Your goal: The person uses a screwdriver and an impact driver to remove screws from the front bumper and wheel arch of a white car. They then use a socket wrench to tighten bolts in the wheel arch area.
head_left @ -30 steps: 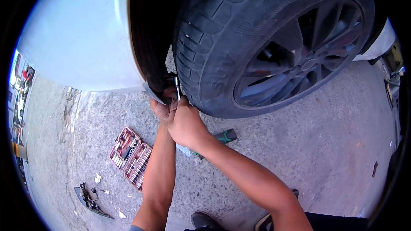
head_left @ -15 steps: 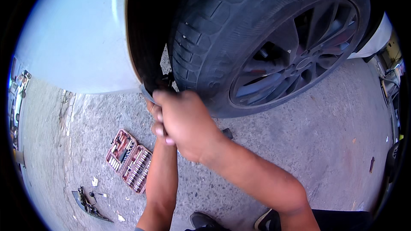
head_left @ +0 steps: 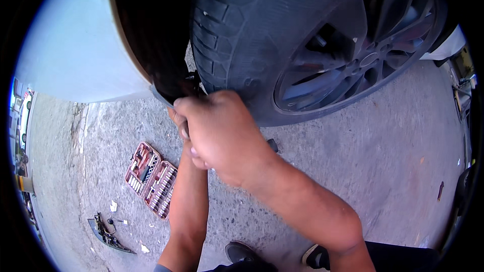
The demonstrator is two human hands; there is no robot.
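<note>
My right hand (head_left: 222, 133) is closed in a fist at the lower edge of the wheel arch, beside the car tyre (head_left: 217, 40). A small dark, rounded end of something (head_left: 185, 130) shows between its fingers; the rest is covered. My left hand (head_left: 174, 117) is mostly hidden behind the right one, its forearm rising from below, so its grip cannot be made out. Both hands are just under the corner of the pale car bumper (head_left: 75, 55). The dark wheel-arch lining (head_left: 156, 55) lies between bumper and tyre.
An open socket set case (head_left: 151, 179) lies on the concrete at left. Near it are a dark curved car part with wires (head_left: 108, 234) and white scraps (head_left: 113, 205). The spoked wheel (head_left: 368, 60) fills the upper right. My shoes (head_left: 242, 252) are at the bottom.
The view has shifted slightly, with bumper and tyre sitting a little further up and left. My right hand has turned slightly and stays closed at the arch edge.
</note>
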